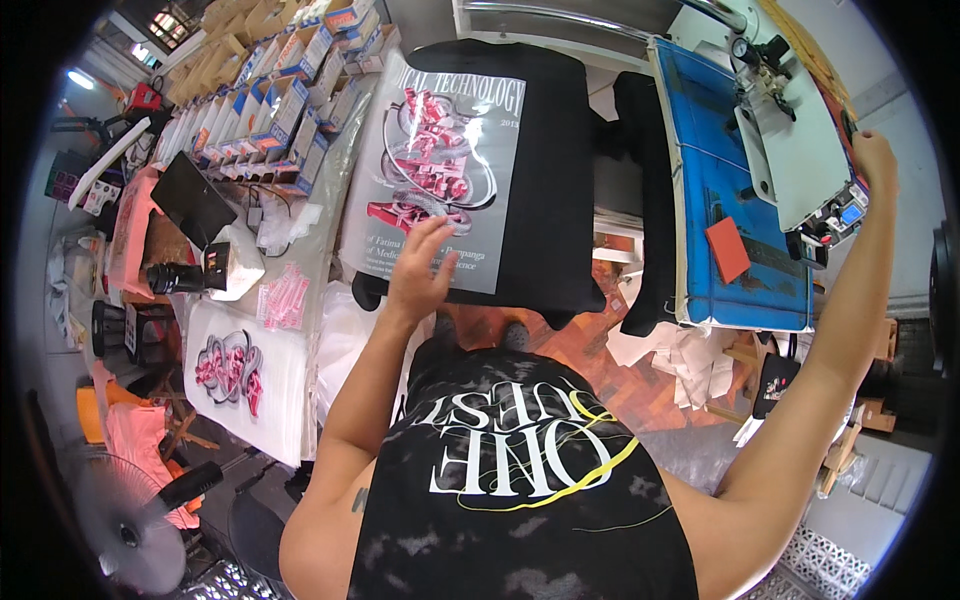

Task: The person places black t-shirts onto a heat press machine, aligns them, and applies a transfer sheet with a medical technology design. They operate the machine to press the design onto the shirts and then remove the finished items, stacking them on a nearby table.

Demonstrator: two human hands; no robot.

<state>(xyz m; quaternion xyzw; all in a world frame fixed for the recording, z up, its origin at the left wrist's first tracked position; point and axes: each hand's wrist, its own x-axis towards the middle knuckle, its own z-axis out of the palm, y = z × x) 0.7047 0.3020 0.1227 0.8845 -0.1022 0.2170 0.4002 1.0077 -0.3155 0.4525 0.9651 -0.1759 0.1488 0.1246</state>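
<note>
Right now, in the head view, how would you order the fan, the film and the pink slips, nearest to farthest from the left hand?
1. Film: right under the left hand.
2. Pink slips: off to its left.
3. Fan: far lower left.

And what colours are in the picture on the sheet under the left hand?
The picture is mainly pinkish-red and grey; head view.

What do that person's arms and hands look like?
No gloves: the left hand and right hand are bare. The left arm and right arm have no sleeves; the black, grey-blotched top is sleeveless. A small dark marking shows on the left arm.
</note>
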